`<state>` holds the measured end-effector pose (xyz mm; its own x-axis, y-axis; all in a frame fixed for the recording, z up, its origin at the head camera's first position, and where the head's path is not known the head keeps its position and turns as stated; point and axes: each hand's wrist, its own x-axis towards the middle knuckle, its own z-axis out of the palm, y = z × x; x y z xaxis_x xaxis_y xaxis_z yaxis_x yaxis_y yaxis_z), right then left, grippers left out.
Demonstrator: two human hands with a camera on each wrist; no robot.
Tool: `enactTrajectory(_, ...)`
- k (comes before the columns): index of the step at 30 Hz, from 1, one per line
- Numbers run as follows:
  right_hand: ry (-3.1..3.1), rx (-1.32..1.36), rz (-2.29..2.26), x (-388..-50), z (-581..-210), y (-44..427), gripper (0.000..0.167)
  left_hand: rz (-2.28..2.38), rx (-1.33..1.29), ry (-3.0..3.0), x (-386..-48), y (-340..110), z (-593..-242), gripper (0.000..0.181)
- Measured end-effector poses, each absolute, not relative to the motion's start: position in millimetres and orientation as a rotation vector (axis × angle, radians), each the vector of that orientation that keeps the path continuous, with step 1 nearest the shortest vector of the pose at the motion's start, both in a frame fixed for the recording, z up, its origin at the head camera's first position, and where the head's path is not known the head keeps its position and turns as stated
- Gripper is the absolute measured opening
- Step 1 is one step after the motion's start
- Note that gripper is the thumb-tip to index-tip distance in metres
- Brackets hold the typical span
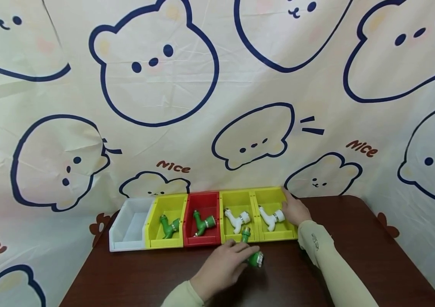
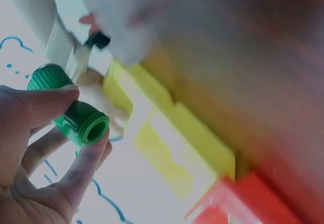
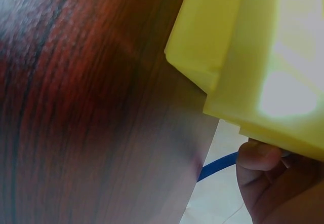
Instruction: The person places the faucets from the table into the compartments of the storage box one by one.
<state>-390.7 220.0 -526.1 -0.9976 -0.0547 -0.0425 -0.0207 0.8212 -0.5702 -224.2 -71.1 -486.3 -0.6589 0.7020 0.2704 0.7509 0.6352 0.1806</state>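
Observation:
My left hand (image 1: 227, 261) pinches a green plastic tap (image 2: 81, 120) between thumb and fingers, just in front of the bins. In the left wrist view its ribbed knob and open threaded end show. My right hand (image 1: 295, 209) touches the outer right side of the rightmost yellow bin (image 1: 292, 234), one finger reaching to its back corner. That bin holds a white tap (image 1: 271, 218), and the yellow bin (image 1: 239, 238) beside it holds another white tap (image 1: 237, 220). A green tap (image 1: 204, 222) lies in the red bin (image 1: 202, 241); another green tap (image 1: 169, 226) lies in the left yellow bin (image 1: 163, 243).
A white bin (image 1: 127, 246) stands at the left end of the row, with no tap in it. The bins stand side by side along the back of the dark wooden table (image 1: 144, 273). Behind hangs a cream cloth (image 1: 156, 98) with bear drawings.

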Motion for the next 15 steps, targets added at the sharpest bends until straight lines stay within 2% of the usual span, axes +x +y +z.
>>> enactTrajectory(15, 2.955, -0.03, -0.909, -395, -531, 221, 0.061, -0.412, -0.533, -2.631, -249, -163, -453, 0.059)
